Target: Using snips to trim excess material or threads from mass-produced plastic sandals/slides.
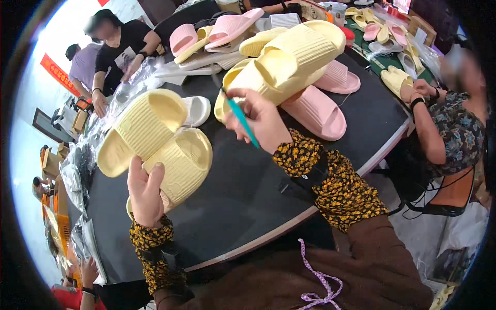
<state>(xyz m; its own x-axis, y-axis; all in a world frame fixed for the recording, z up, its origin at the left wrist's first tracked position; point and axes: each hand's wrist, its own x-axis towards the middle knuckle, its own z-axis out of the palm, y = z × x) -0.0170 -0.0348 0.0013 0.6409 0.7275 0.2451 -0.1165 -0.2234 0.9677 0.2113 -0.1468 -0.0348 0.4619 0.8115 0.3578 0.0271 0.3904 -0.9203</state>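
Note:
My left hand (145, 192) grips a pair of pale yellow slide slippers (152, 129) held side by side, thumb on top of the ribbed strap. My right hand (261, 116) is closed around a slim teal pen-like tool (242, 121) with a dark tip. That hand is right at the near edge of a stack of more yellow slippers (305, 51); whether it touches them I cannot tell. Beyond the left pair, a white slipper (197, 111) lies partly hidden. Pink slippers (318, 113) lie under and beside the yellow stack.
Pink, yellow and white slippers (227, 31) are heaped at the far side of the black table (248, 201). Clear plastic bags (129, 85) line its left edge. One person (121, 51) stands at the far left; another (444, 113) sits at the right, handling yellow slippers.

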